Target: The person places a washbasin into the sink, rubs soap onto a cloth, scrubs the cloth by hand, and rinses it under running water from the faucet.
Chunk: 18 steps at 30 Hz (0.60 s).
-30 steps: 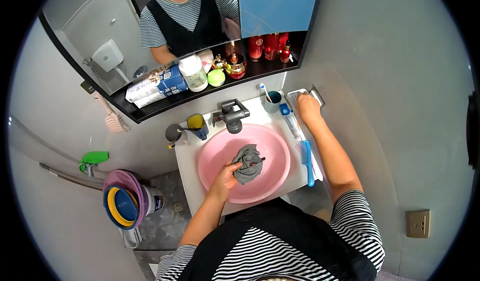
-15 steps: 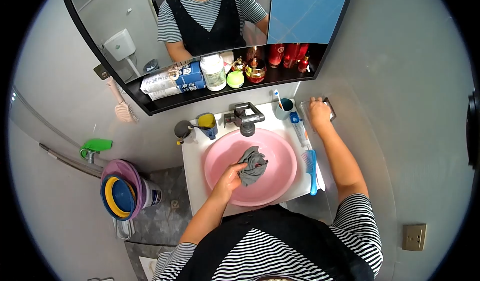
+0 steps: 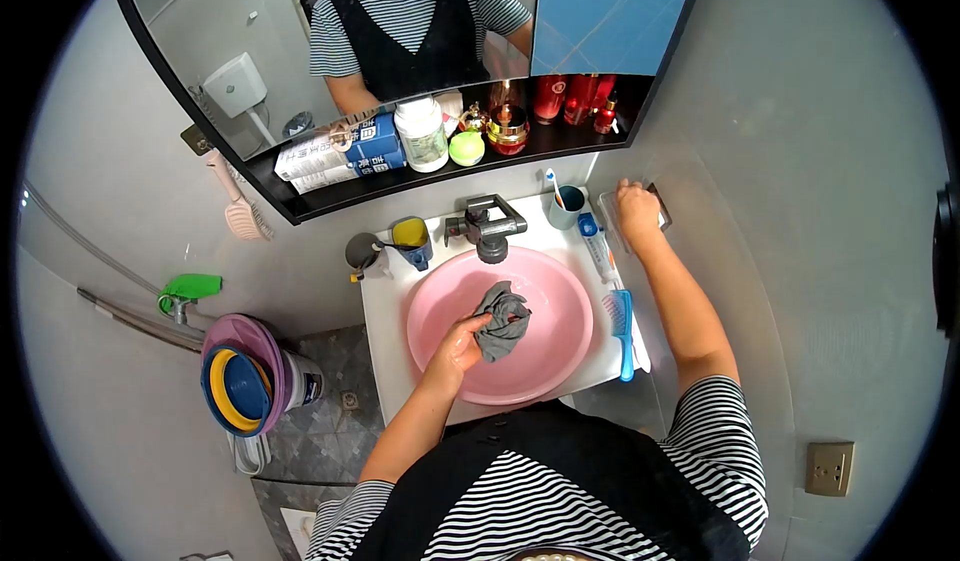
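A crumpled grey cloth (image 3: 504, 327) is gripped in my left hand (image 3: 456, 351), its fingers partly hidden behind the fabric. The hand hovers over a pink basin (image 3: 558, 333) standing on the white washstand (image 3: 398, 366). At the right wall, my right hand (image 3: 638, 211) is closed at a small clear holder (image 3: 609, 206) with a dark edge. Whatever its curled fingers may hold is hidden. Behind the basin, a dark grey faucet (image 3: 489, 225) reaches over the rim.
To the basin's right lie a blue comb (image 3: 626, 333) and a toothpaste tube (image 3: 596, 246), near a toothbrush cup (image 3: 567, 209). Another cup (image 3: 412, 245) stands at the left. Above runs a black shelf (image 3: 400, 178) with bottles and boxes. Stacked basins (image 3: 236, 391) sit lower left.
The view has shifted slightly. My left hand keeps the cloth above the basin, turned a little. My right hand stays at the wall holder, its fingers now more curled.
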Each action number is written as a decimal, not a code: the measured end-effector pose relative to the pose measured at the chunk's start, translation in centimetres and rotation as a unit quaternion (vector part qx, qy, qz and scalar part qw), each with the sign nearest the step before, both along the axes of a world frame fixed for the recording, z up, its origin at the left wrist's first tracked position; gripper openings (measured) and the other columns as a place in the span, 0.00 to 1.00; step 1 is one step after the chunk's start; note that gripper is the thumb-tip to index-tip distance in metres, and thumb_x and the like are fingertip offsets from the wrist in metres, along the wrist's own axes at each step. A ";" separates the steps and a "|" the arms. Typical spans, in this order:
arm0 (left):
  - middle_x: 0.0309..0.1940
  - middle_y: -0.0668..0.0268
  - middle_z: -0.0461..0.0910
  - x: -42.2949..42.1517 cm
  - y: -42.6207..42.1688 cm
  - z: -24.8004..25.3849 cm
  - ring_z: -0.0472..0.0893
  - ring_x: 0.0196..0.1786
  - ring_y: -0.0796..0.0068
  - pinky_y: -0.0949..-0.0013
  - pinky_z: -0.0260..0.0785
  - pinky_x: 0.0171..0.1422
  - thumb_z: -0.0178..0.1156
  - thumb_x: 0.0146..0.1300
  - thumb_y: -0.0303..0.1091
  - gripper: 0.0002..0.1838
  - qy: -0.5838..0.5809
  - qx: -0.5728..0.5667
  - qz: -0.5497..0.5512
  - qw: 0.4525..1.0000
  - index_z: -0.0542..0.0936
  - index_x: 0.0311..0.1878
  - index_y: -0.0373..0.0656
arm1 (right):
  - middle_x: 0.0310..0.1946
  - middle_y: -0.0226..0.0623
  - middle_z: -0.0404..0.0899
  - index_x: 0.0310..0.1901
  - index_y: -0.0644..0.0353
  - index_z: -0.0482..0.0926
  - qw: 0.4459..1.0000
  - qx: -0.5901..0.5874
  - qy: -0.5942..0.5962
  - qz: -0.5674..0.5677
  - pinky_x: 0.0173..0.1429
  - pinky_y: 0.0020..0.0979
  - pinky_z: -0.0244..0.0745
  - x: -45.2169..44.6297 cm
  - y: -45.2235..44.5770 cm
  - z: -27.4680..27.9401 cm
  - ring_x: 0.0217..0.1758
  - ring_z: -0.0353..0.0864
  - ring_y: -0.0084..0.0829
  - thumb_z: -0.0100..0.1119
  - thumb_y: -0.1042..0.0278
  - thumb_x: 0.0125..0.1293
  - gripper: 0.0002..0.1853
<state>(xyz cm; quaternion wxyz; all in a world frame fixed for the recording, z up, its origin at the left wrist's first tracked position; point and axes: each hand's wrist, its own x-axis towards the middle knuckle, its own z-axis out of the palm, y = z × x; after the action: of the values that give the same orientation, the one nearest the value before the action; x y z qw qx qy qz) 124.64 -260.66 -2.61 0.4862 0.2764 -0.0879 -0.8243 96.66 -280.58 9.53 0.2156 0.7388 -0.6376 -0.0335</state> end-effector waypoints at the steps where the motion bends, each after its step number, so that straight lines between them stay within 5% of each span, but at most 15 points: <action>1: 0.50 0.56 0.73 0.0 0.0 0.1 0.74 0.53 0.61 0.56 0.64 0.59 0.51 0.57 0.28 0.22 -0.003 0.003 0.002 1.000 0.66 0.56 0.36 | 0.32 0.39 0.77 0.41 0.58 0.73 1.000 -0.001 0.000 0.001 0.33 0.29 0.76 0.1 0.0 0.1 0.33 0.81 0.34 0.52 0.73 0.54 0.11; 18: 0.46 0.57 0.76 0.0 0.4 1.1 0.76 0.49 0.64 0.62 0.66 0.56 0.51 0.58 0.26 0.19 0.004 0.022 0.031 0.999 0.68 0.54 0.35 | 0.36 0.43 0.77 0.42 0.58 0.70 0.998 0.038 -0.024 -0.049 0.34 0.30 0.78 0.8 -1.0 -0.2 0.37 0.82 0.36 0.49 0.71 0.58 0.09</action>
<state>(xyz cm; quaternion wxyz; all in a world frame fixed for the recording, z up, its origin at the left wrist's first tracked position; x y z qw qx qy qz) 124.61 -260.28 -1.56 0.5060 0.2864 -0.0593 -0.8114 97.46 -281.58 9.32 0.1700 0.7149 -0.6763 -0.0503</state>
